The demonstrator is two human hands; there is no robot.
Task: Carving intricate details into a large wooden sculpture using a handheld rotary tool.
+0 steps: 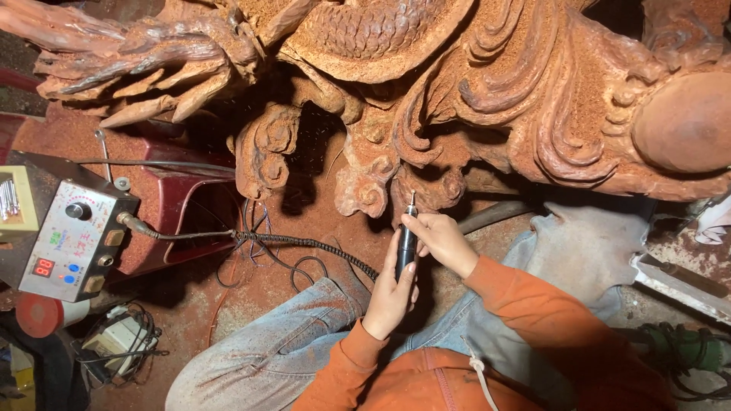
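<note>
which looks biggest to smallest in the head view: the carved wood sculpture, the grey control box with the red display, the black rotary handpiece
1. carved wood sculpture, spanning the frame's top
2. grey control box
3. black rotary handpiece, held in both hands

The sculpture may lie nearer the camera, but the gap is too wide to change the order.

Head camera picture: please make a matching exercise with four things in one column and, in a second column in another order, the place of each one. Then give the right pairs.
Things:
1. rotary carving tool
2. control box
3. carved wooden sculpture
4. coiled cable

Places:
A. across the top of the picture
B. at the left edge, with a red number display
C. held in both the left hand and right hand
D. running over the dusty floor from the box to the tool

Pairs: 1-C, 2-B, 3-A, 4-D
</note>
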